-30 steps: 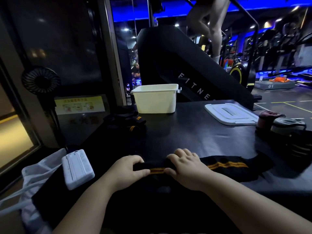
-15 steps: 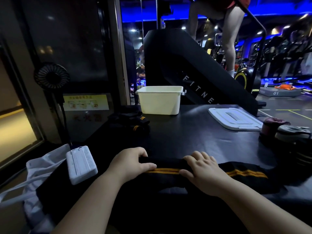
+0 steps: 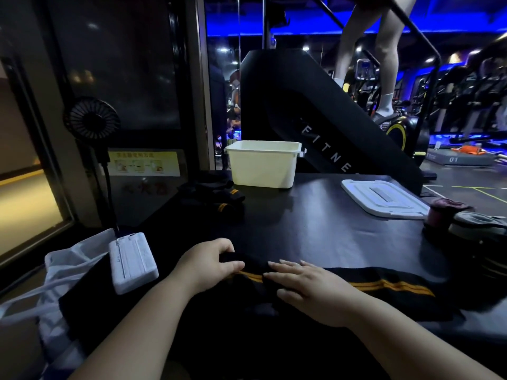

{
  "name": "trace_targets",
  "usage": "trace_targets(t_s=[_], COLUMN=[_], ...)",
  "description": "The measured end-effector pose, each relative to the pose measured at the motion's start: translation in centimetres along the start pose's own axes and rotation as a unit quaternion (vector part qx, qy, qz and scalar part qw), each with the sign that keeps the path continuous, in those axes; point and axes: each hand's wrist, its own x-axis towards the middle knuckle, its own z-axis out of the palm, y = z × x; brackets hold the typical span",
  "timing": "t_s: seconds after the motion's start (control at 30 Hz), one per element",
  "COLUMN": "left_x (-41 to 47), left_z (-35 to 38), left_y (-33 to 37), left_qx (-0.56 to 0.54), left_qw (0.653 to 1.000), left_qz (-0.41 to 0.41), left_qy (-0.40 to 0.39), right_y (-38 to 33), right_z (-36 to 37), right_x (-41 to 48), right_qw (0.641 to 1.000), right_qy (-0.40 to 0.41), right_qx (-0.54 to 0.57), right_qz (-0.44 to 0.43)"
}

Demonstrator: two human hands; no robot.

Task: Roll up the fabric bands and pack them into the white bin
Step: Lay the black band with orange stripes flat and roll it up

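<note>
Since the previous frame, left hand (image 3: pixel 211 266) keeps pinching the left end of the fabric band (image 3: pixel 384 285) (black, orange stripes). White bin (image 3: pixel 263 165) stands well behind it. Right hand (image 3: pixel 310 283) has uncurled: fingers straight, flat on the band, which runs rightward along the counter (image 3: pixel 329 229). Rolling appears barely begun; most length remains flat.
</note>
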Motion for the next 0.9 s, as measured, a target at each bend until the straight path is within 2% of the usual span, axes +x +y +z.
trace_targets(t_s=[0.17,0.23,0.33,0.43,0.57,0.7,0.77,0.83,0.9], left_x=[0.3,0.2,-0.5,-1.1,-0.9,-0.7,-0.4,0.0,-0.2], left_z=[-0.6,-0.9,-1.8,-1.8,-1.1,-1.4,-1.3,-1.3,-1.3], left_y=[0.0,-0.2,-0.4,-0.6,-0.8,-0.2,0.1,0.1,0.2], left_qx=[-0.031,-0.091,-0.234,-0.273,-0.212,-0.036,-0.017,-0.114,-0.277], left_qw=[0.999,0.995,0.970,0.959,0.973,0.996,0.995,0.986,0.950], left_qz=[-0.022,-0.036,-0.066,-0.075,-0.065,-0.060,-0.067,-0.095,-0.134], left_qy=[-0.015,-0.008,-0.022,-0.009,0.057,0.060,0.066,0.071,0.049], right_y=[-0.4,-0.4,-0.4,-0.3,-0.1,-0.2,-0.2,-0.2,-0.1], right_z=[0.3,0.4,0.5,0.7,0.9,0.8,0.8,0.9,1.0], right_x=[-0.1,0.0,0.0,0.1,0.3,0.4,0.3,0.3,0.4], right_qw=[1.000,1.000,0.999,0.999,0.999,0.999,0.999,0.999,0.999], right_qy=[-0.003,0.004,0.012,0.009,0.009,0.001,0.001,0.005,0.010], right_qx=[-0.027,-0.026,-0.026,-0.033,-0.036,-0.037,-0.037,-0.035,-0.037], right_qz=[0.012,0.016,0.019,0.023,0.021,0.025,0.027,0.027,0.029])
